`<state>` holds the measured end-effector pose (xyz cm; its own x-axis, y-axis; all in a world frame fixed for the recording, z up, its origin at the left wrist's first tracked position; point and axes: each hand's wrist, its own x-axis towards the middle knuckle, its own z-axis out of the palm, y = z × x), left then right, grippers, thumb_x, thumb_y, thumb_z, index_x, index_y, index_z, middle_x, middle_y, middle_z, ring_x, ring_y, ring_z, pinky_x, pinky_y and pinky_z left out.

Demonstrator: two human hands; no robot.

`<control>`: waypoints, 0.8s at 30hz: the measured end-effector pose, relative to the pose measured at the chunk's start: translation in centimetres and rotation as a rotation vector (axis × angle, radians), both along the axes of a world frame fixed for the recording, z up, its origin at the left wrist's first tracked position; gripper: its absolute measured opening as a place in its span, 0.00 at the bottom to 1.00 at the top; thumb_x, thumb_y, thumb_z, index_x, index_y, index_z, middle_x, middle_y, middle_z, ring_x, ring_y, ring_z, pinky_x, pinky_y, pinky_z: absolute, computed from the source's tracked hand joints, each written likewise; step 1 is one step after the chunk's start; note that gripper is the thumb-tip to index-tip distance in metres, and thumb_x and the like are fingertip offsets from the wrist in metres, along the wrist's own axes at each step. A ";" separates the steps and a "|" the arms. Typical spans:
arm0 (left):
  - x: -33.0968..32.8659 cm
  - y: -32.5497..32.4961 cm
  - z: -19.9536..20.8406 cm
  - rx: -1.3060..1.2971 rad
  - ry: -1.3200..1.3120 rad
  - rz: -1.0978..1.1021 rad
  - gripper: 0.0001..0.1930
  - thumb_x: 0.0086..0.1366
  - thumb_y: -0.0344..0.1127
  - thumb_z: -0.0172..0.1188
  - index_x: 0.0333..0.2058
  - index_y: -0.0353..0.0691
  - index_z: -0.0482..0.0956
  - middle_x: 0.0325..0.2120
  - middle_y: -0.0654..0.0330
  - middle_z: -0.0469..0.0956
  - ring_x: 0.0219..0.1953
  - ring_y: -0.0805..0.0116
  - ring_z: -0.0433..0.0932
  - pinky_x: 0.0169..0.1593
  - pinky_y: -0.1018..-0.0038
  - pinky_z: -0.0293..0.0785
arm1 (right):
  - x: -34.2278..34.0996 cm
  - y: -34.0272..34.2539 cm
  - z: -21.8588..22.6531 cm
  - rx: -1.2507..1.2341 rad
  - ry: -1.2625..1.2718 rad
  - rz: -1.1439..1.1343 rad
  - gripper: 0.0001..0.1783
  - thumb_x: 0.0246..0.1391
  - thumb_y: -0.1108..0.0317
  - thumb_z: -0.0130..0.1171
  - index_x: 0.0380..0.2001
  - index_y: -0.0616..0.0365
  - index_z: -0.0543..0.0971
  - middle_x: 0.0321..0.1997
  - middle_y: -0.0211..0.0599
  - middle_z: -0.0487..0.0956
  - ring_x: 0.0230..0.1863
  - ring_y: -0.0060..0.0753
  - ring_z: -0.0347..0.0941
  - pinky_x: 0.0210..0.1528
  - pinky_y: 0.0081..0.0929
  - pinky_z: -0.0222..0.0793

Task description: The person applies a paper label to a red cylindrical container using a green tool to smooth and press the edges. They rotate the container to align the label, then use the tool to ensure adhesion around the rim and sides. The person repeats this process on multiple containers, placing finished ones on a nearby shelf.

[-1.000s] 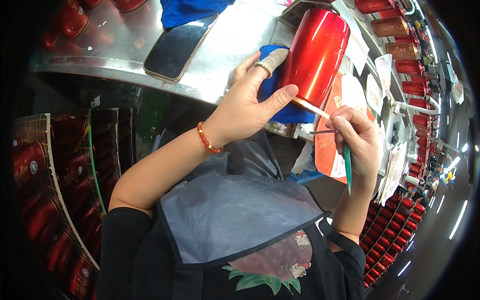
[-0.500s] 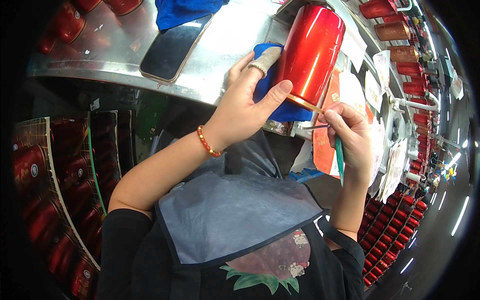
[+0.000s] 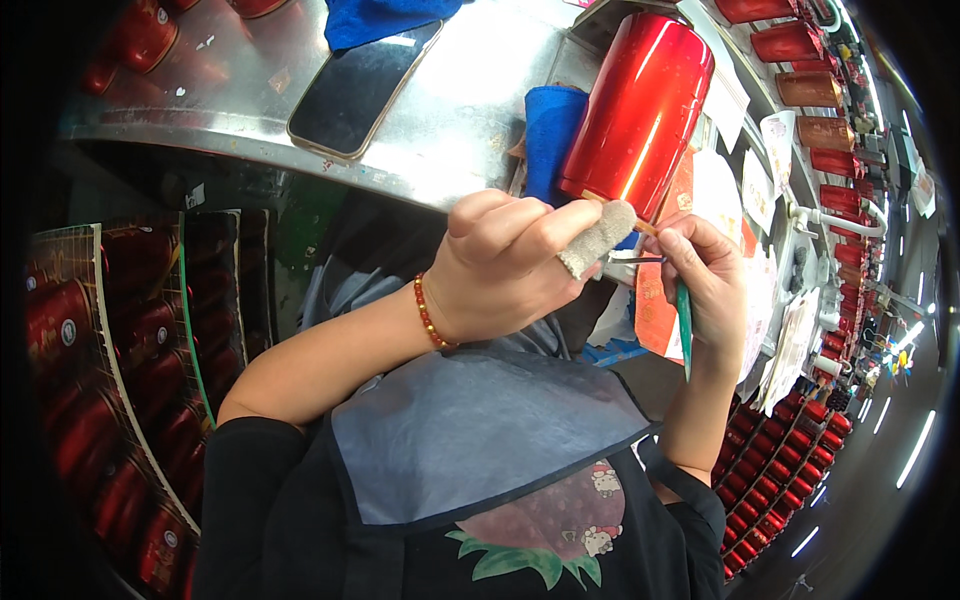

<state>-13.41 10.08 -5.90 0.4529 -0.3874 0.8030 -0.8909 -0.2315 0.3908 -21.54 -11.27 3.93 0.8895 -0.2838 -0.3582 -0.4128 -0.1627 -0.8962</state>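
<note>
A glossy red cylindrical can [image 3: 640, 110] lies tilted at the table's edge, its copper-coloured rim toward me. Blue cloth [image 3: 553, 130] shows along its left side. My left hand [image 3: 505, 260] is at the rim with its fingers curled in; a beige knit finger cover [image 3: 600, 240] is on one finger. Its thumb and whatever it pinches are hidden. To the right of the rim, my right hand [image 3: 708, 270] has a green tapered-handled tool [image 3: 684, 325] in its grip. The tool's thin dark tip points left, and the thumb and forefinger pinch close to the rim.
A dark phone [image 3: 365, 90] lies on the metal table [image 3: 465, 100], below another blue cloth [image 3: 385, 20]. Red cans [image 3: 145, 35] stand at the upper left. Racks of red cans [image 3: 145, 340] flank my left, with more red cans [image 3: 785, 480] at the right. Red-orange paper [image 3: 655, 310] hangs beside my right hand.
My left hand has come off the can's left side and down to its rim, turning and curling its fingers. The can sits slightly farther right in view; my right hand keeps its hold.
</note>
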 end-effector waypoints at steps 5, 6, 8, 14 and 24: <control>0.0 1.5 0.5 0.076 0.175 0.013 0.18 0.55 0.34 0.70 0.46 0.40 0.85 0.52 0.66 0.75 0.53 0.66 0.64 0.56 0.70 0.59 | -0.1 -0.3 -0.8 -0.054 -0.033 0.010 0.10 0.67 0.68 0.59 0.31 0.62 0.80 0.35 0.35 0.82 0.20 0.10 0.66 0.21 0.10 0.61; -0.1 1.7 0.8 0.106 0.243 0.030 0.19 0.55 0.34 0.69 0.47 0.40 0.86 0.51 0.65 0.75 0.53 0.66 0.64 0.57 0.70 0.58 | -0.2 -0.4 -0.8 -0.032 -0.026 0.002 0.10 0.66 0.68 0.60 0.32 0.62 0.80 0.34 0.33 0.82 0.24 0.11 0.68 0.25 0.11 0.62; -0.1 2.1 0.8 0.131 0.396 0.031 0.21 0.56 0.32 0.68 0.50 0.41 0.86 0.49 0.64 0.76 0.53 0.65 0.64 0.58 0.71 0.56 | -0.3 -0.6 -0.7 0.014 -0.013 -0.016 0.09 0.65 0.67 0.62 0.33 0.63 0.82 0.33 0.29 0.82 0.30 0.12 0.71 0.32 0.14 0.66; 0.4 1.7 0.5 0.067 0.277 -0.018 0.16 0.56 0.32 0.69 0.45 0.40 0.87 0.50 0.64 0.77 0.53 0.65 0.65 0.58 0.71 0.59 | -0.6 -0.4 0.0 0.070 0.016 -0.060 0.08 0.64 0.67 0.63 0.35 0.61 0.81 0.33 0.28 0.83 0.25 0.08 0.70 0.27 0.10 0.63; 2.6 -0.8 1.6 0.059 0.019 -0.205 0.13 0.47 0.37 0.69 0.34 0.47 0.85 0.48 0.68 0.77 0.58 0.66 0.69 0.59 0.65 0.63 | -2.2 -2.2 -0.5 0.087 -0.001 -0.056 0.07 0.63 0.68 0.64 0.34 0.60 0.82 0.32 0.26 0.83 0.26 0.08 0.67 0.28 0.11 0.61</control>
<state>-10.84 9.30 -4.25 0.3744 -0.5191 0.7683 -0.9144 -0.0691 0.3989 -23.74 -13.48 3.43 0.8738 -0.3006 -0.3823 -0.4177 -0.0611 -0.9065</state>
